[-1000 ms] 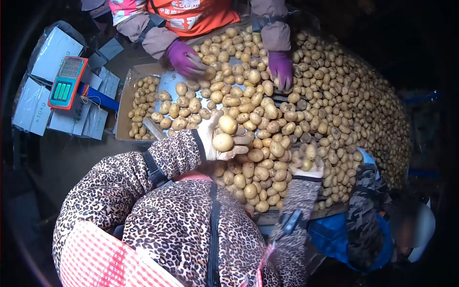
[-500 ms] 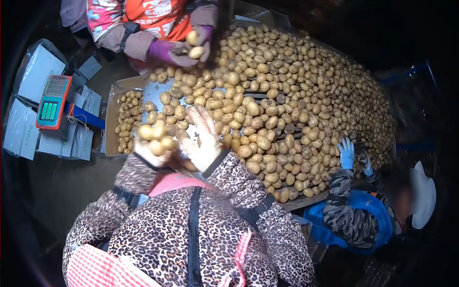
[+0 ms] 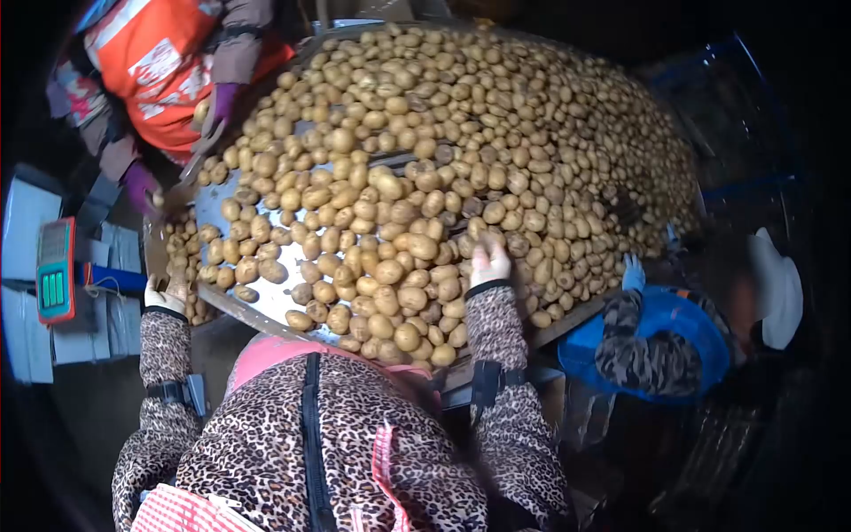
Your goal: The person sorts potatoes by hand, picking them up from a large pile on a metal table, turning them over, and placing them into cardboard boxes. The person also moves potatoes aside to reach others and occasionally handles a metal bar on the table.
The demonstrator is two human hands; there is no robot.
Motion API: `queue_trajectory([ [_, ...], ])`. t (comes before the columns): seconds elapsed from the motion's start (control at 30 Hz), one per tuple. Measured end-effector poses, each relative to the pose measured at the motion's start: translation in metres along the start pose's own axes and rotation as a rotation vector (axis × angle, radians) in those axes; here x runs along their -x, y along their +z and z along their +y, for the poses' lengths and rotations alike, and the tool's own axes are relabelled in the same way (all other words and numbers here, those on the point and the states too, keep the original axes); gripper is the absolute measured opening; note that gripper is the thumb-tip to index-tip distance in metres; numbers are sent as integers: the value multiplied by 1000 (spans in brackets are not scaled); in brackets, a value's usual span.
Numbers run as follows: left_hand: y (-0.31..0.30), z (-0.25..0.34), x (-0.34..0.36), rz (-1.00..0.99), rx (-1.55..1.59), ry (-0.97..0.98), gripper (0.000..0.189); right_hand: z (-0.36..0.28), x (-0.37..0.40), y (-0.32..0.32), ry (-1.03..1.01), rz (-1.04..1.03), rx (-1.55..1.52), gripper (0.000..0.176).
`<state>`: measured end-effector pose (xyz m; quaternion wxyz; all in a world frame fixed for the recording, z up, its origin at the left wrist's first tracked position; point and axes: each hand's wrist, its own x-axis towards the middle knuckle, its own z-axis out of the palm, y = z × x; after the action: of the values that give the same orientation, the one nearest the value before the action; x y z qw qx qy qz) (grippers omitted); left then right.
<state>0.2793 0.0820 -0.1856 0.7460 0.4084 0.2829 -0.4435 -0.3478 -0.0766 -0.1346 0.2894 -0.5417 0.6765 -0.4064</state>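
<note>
My left hand (image 3: 167, 294), in a pale glove, is at the near edge of a cardboard box (image 3: 154, 248) of small potatoes. Its fingers are apart and no potato shows in them. Over the heap of potatoes (image 3: 417, 248) on the sorting table, my right hand (image 3: 488, 262) reaches in with its fingers stretched forward, slightly blurred. It is close to several potatoes, and nothing shows in its grip. The potatoes are yellow-brown and lie loose, some on the bare metal surface (image 3: 277, 297) in front of me.
A co-worker in an orange apron (image 3: 155, 71) stands at the far left, with purple-gloved hands by the box and table edge. Another person with a blue glove (image 3: 633, 273) is on the right. A scale display (image 3: 56, 270) and white cartons (image 3: 27, 332) are at left.
The potatoes my left hand held are out of it, and that hand has moved left to the box. My right hand has moved right over the heap. The view has shifted.
</note>
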Motion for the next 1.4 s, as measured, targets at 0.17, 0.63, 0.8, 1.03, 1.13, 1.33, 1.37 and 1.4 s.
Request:
queue_trajectory([
  [0.17, 64, -105, 54, -568, -653, 74, 43, 4, -68, -59, 116, 95, 588, 51],
  [0.63, 86, -234, 130, -851, -1239, -214, 29, -12, 7, -23, -159, -349, 884, 55],
  [0.8, 87, -232, 141, -880, -1332, -242, 31, -38, -88, 0, 4, -270, 995, 51],
  [1.03, 97, -238, 145, -1023, -1337, -74, 34, -78, -109, 16, 76, -625, 1132, 49],
  [1.13, 110, -257, 142, -1210, -1340, 70, 39, -43, -70, -4, 76, -390, 314, 47],
  [1.33, 160, -297, 227, -1697, -1481, 260, 61, -87, 66, -5, 83, -480, -742, 61],
  [1.37, 162, -297, 231, -1775, -1553, 204, 62, -100, 82, -6, -116, -456, -580, 48],
  [1.4, 155, -296, 229, -1682, -1361, -200, 62, -107, 84, -12, 264, -527, -868, 41],
])
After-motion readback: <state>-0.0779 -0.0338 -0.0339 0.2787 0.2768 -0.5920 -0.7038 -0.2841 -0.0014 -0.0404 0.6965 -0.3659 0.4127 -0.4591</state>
